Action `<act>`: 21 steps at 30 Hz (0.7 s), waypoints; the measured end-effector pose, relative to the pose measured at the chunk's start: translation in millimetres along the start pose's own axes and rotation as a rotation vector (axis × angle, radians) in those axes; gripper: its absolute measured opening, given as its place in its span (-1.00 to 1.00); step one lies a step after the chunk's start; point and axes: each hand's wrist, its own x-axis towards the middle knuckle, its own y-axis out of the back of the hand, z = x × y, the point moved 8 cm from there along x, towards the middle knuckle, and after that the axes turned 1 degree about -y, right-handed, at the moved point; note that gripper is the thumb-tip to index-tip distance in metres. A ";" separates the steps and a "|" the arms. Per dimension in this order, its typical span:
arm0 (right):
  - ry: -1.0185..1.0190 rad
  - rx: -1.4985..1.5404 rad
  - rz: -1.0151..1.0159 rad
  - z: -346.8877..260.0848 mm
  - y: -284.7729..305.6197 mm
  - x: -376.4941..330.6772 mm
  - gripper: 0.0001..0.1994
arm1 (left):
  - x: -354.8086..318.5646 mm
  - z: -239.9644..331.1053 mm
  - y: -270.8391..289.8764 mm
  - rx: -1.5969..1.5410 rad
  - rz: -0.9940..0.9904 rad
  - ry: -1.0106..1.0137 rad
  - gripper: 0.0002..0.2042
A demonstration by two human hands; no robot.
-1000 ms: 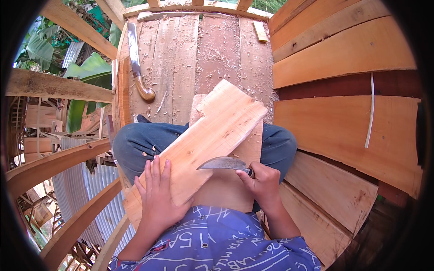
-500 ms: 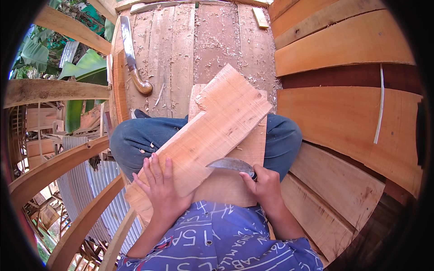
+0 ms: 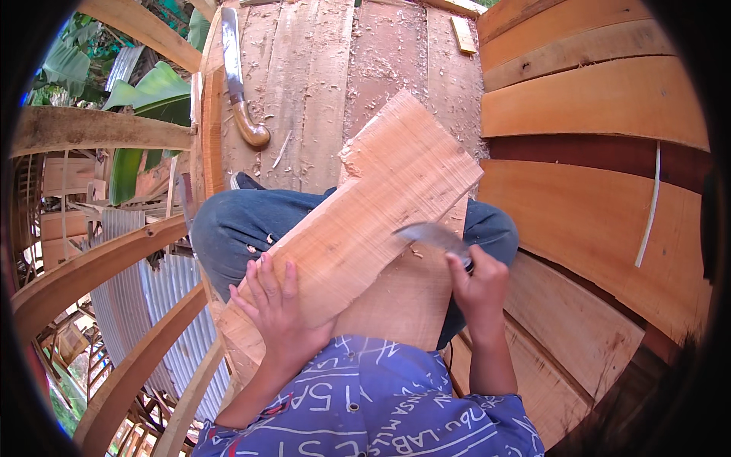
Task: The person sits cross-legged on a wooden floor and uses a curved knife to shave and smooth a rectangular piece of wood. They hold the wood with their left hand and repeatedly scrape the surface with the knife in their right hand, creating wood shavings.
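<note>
Left hand (image 3: pixel 278 316): spread flat, fingers splayed, pressing down on the lower end of the wooden board (image 3: pixel 365 221).
Right hand (image 3: pixel 478 288): fist wrapped tightly round the handle of a knife (image 3: pixel 432 236).
Knife: its curved grey blade lies across the board's right edge, tip pointing left, with small chips beside it.
Wooden board: pale, rough-sawn, resting slantwise over the person's lap, its upper end rising toward the plank floor (image 3: pixel 327 84); a second board (image 3: pixel 403 297) lies under it.
Legs (image 3: pixel 236 228): in blue trousers, crossed beneath the boards.
Plank floor: strewn with shavings.
Machete (image 3: pixel 237 76): lies well apart at the floor's left edge, wooden handle nearest.
Curved planks (image 3: pixel 601 114): stacked to the right.
</note>
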 end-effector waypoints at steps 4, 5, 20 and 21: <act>0.085 -0.079 -0.056 -16.2 -16.3 -7.1 -0.51 | 4.2 1.4 1.3 -0.033 -0.008 0.011 -0.02; 0.060 -0.116 -0.037 -11.9 -15.2 -3.0 -0.50 | 5.7 1.7 2.1 -0.029 -0.008 0.015 -0.03; -0.330 0.214 0.228 66.9 36.8 24.0 -0.51 | 1.1 -1.6 4.1 -0.045 0.018 0.014 -0.05; -0.237 0.247 0.146 56.6 27.0 22.7 -0.54 | 1.9 0.3 3.2 -0.038 0.026 0.011 -0.04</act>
